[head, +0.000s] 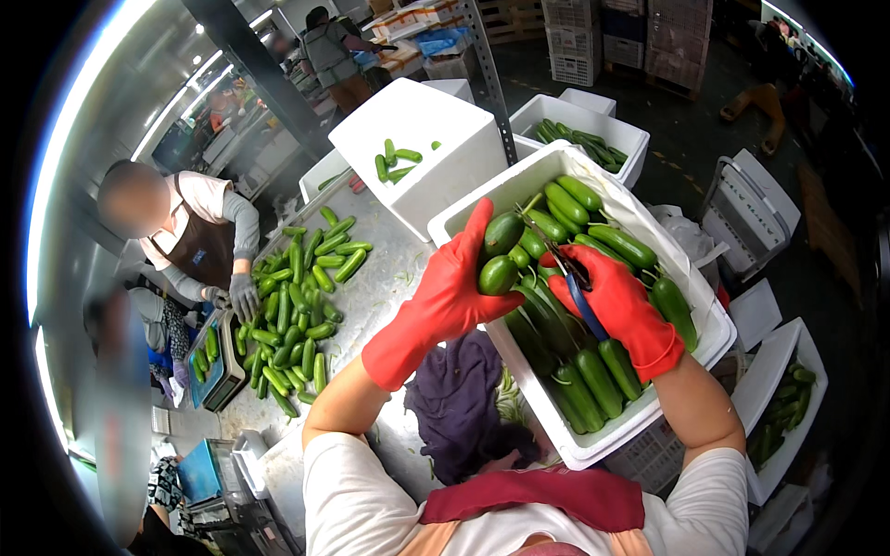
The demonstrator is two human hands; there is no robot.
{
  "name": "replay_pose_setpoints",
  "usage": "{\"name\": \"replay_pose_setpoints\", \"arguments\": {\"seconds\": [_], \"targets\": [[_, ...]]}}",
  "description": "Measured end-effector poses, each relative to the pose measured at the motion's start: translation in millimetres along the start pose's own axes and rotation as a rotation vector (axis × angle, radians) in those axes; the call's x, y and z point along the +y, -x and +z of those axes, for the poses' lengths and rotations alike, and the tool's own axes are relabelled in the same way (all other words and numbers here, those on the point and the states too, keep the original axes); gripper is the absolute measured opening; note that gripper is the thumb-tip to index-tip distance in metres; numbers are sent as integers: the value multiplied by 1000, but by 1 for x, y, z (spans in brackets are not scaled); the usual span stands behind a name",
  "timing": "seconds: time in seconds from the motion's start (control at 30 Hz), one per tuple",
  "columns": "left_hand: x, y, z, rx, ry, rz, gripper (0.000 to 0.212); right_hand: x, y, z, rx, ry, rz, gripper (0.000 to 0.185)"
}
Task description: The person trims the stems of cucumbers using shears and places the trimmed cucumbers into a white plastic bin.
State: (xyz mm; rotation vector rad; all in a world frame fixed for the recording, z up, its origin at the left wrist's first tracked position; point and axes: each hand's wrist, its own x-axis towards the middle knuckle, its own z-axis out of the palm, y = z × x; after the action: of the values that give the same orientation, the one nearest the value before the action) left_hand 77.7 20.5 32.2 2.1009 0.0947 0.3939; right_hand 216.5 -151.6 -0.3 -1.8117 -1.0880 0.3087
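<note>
Both my hands wear red rubber gloves over a white foam box [518,379] lined with white sheet and filled with green cucumbers [598,382]. In my left hand [452,292] are two cucumbers [499,274], ends toward me, between thumb and fingers. My right hand [615,299] is closed around a pair of scissors [580,278] with a blue handle. Their dark blades point up and left, beside the upper cucumber and near a stem. More cucumbers lie in rows under both hands, partly hidden by the gloves.
Left of the box, a metal table [389,278] bears a cucumber pile [299,306], a digital scale [226,368] and a dark purple cloth [455,403]. A co-worker in grey gloves touches the pile. Foam boxes stand behind [445,146] and at right [786,403]. A perforated metal post [492,83] rises behind my box.
</note>
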Motion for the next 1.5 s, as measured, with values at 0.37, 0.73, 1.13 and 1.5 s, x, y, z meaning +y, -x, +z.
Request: {"name": "replay_pose_setpoints", "arguments": {"seconds": [0.37,0.73,1.13,1.5], "targets": [[-9,6,-1,56,-548,-54,110,-3,5,-3,15,56,-94,27],[-11,6,-2,12,-807,47,113,-2,7,-7,-107,113,43,25],[-129,75,-96,635,634,-650,76,-7,4,-4,10,-160,193,30],[-282,226,-268,1471,1357,-241,66,-2,-5,-7,101,-242,309,27]]}}
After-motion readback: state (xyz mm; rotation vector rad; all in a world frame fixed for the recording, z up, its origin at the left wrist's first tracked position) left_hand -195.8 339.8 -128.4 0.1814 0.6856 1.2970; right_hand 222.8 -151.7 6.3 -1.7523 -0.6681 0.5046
